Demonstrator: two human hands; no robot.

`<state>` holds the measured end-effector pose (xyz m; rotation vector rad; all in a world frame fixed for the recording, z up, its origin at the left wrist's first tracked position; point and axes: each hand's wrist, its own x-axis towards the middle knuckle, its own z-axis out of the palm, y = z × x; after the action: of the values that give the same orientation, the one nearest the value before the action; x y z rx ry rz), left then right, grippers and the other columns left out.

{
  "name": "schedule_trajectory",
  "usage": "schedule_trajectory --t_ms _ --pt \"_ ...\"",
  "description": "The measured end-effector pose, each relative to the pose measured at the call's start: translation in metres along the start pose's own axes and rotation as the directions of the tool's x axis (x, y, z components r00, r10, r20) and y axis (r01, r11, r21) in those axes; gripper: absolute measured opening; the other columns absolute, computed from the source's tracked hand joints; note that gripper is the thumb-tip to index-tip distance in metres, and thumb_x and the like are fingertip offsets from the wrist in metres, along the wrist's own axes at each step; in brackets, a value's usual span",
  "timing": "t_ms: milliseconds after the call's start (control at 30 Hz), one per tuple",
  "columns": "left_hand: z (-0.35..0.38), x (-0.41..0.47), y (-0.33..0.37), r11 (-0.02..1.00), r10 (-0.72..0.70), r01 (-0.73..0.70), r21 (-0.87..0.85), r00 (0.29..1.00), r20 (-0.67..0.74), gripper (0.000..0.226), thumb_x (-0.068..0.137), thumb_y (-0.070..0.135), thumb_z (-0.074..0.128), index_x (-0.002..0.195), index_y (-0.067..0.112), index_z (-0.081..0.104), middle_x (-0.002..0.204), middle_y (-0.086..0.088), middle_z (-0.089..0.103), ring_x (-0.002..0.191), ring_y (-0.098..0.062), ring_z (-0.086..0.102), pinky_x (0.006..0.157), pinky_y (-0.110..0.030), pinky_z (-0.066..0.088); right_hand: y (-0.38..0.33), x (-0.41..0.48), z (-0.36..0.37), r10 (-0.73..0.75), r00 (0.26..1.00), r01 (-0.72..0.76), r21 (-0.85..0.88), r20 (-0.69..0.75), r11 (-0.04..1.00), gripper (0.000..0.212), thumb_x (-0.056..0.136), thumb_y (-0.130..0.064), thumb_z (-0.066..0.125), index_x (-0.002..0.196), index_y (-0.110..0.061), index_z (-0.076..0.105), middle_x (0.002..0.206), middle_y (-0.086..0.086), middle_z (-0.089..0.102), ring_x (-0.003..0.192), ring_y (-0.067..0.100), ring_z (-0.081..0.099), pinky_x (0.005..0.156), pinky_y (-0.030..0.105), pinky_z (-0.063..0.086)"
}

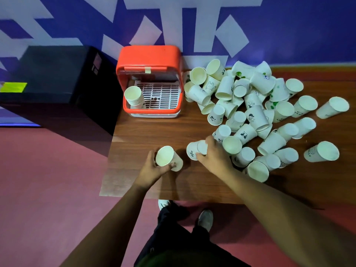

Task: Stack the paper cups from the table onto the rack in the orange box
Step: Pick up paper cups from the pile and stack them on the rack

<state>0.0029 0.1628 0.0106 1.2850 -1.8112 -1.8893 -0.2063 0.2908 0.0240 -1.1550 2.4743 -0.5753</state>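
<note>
Purple-and-white patterned wall at the back, reddish floor, and a brown wooden table point(146, 132) with a big mess on it. The orange box point(150, 56) sits at 12 o'clock from the hands, lid flipped up, white slotted rack point(163, 95) showing inside. One nested stack of cups point(133, 98) leans in the rack's left corner; I count roughly seven rims, so that's what's done so far.

Loads left, I'd say. The loose pile of paper cups point(250, 116) sprawls from 1 to 3 o'clock, somewhere around fifty of them lying on their sides, too overlapped for an exact count.

The left hand point(152, 168) is wrapped around one cup point(167, 158), mouth tilted toward the camera. The right hand point(213, 157) has its fingers closed on another cup point(196, 150) at the pile's near edge, lying on its side on the table. So two in hand, one stack in the box, the rest waiting. A black case point(57, 74) sits off the table at 10 o'clock.
</note>
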Motion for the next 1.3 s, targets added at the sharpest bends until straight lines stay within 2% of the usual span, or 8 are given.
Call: schedule_trajectory --t_ms 167,267,400,533,733,967,1100,1300 --pt "-0.03 0.022 0.032 0.97 0.011 0.018 -0.241 0.993 0.117 0.065 0.068 0.034 0.083 0.123 0.014 0.054 0.117 -0.007 0.063 0.105 -0.014 0.062 0.083 -0.023 0.053 -0.05 0.029 -0.014 0.304 0.937 -0.325 0.755 0.173 0.57 0.041 0.085 -0.023 0.069 0.124 -0.031 0.058 0.118 0.003 0.062 0.107 0.02 0.062 0.094 0.039 0.054" --pt "-0.048 0.037 0.053 0.916 0.023 0.053 -0.399 0.983 0.183 0.069 0.064 0.031 0.083 0.122 0.007 0.052 0.109 -0.01 0.06 0.098 -0.017 0.061 0.084 -0.028 0.052 -0.075 0.042 -0.008 0.294 0.885 -0.437 0.861 0.36 0.26 0.025 0.085 -0.01 0.071 0.104 -0.018 0.057 0.123 0.017 0.06 0.103 0.027 0.064 0.093 0.049 0.055" --pt "-0.077 0.055 0.072 0.876 0.07 0.057 -0.479 0.968 0.243 0.06 0.068 0.028 0.08 0.117 0.008 0.053 0.106 -0.013 0.059 0.092 -0.02 0.06 0.081 -0.033 0.049 -0.096 0.057 0.006 0.151 0.894 -0.434 0.737 0.421 0.518 0.061 0.072 -0.02 0.078 0.126 -0.027 0.049 0.123 0.009 0.063 0.107 0.019 0.064 0.097 0.043 0.052" --pt "-0.108 0.072 0.074 0.873 0.06 0.071 -0.482 0.966 0.252 0.064 0.067 0.028 0.082 0.119 0.006 0.052 0.108 -0.015 0.061 0.099 -0.025 0.06 0.086 -0.037 0.05 -0.117 0.081 0.02 -0.025 0.849 -0.414 0.695 0.527 0.588 0.09 0.065 -0.018 0.077 0.136 -0.059 0.039 0.124 0.005 0.065 0.116 0.016 0.062 0.1 0.038 0.05" --pt "-0.156 0.097 0.077 0.844 0.051 0.111 -0.525 0.958 0.283 0.072 0.062 0.037 0.092 0.117 0.011 0.055 0.117 -0.014 0.062 0.109 -0.026 0.06 0.101 -0.049 0.047 -0.156 0.117 0.038 -0.002 0.854 -0.453 0.744 0.521 0.491 0.046 0.086 -0.016 0.074 0.127 -0.027 0.054 0.113 0.005 0.071 0.104 0.02 0.068 0.093 0.043 0.054" --pt "-0.205 0.128 0.081 0.862 0.034 0.064 -0.503 0.983 0.183 0.074 0.061 0.036 0.09 0.123 0.009 0.06 0.112 -0.011 0.066 0.102 -0.02 0.064 0.089 -0.032 0.056 -0.175 0.162 0.045 0.059 0.838 -0.508 0.736 0.542 0.447 0.075 0.065 -0.029 0.087 0.131 -0.031 0.051 0.12 0.007 0.069 0.11 0.025 0.067 0.1 0.046 0.048" --pt "-0.221 0.142 0.088 0.962 0.078 -0.053 -0.267 0.994 0.083 0.061 0.073 0.031 0.081 0.127 0.014 0.059 0.115 -0.004 0.069 0.105 -0.018 0.066 0.078 -0.022 0.054 -0.183 0.182 0.039 0.055 0.854 -0.49 0.763 0.518 0.421 0.074 0.083 -0.012 0.075 0.144 -0.031 0.038 0.126 0.01 0.064 0.114 0.027 0.064 0.104 0.053 0.045" --pt "-0.234 0.169 0.101 0.985 0.165 -0.169 -0.044 0.982 -0.091 0.066 0.068 0.05 0.083 0.126 0.031 0.058 0.121 0.01 0.067 0.113 -0.008 0.064 0.095 -0.031 0.053 -0.207 0.207 0.037 -0.011 0.889 -0.411 0.809 0.458 0.42 0.071 0.092 -0.006 0.063 0.144 -0.046 0.037 0.133 0.006 0.058 0.116 0.023 0.063 0.095 0.047 0.054"
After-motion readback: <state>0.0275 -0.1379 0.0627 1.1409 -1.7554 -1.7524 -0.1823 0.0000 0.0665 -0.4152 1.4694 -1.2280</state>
